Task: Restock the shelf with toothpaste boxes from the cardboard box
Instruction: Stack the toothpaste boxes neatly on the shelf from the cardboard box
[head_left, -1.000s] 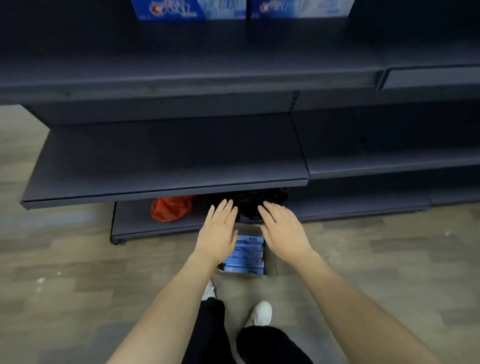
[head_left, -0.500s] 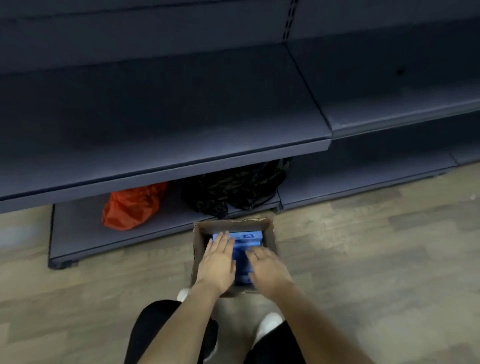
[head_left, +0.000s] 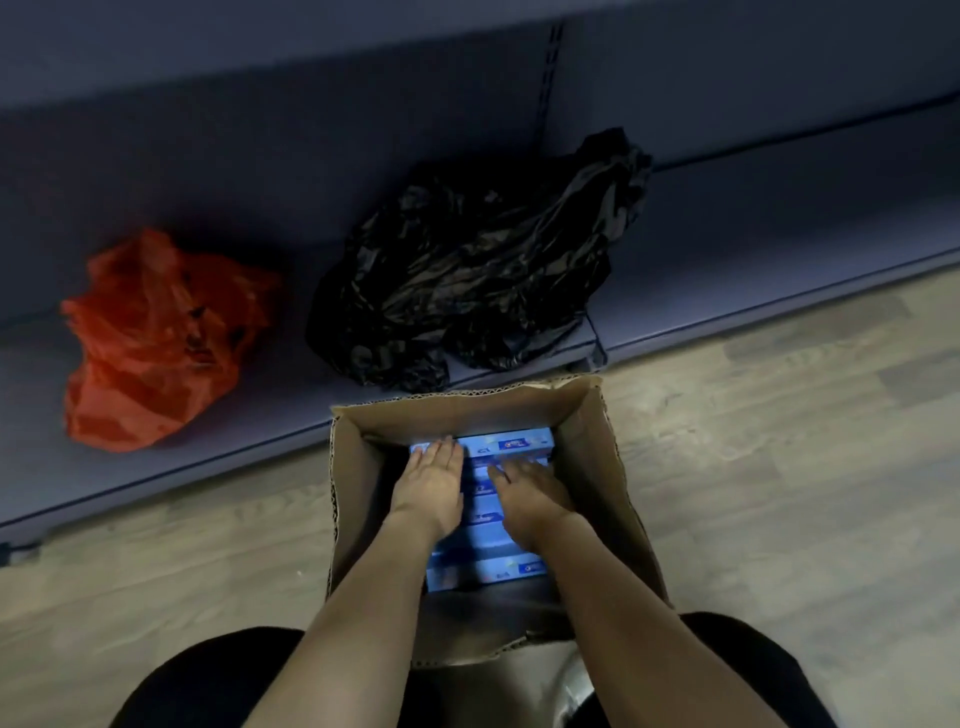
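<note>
Partly hidden toothpaste boxes (head_left: 511, 444) under hands (head_left: 480, 491)

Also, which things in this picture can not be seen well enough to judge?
Head view only:
- Toothpaste boxes: both hands and forearms cover most of the stack, so no count; the print is blurred.
- Left hand and right hand: they lie on the boxes, but whether the fingers grip one cannot be told.
- Red plastic bag and black plastic bag: contents hidden by the plastic.
- Cardboard box: near wall hidden behind the arms.
</note>
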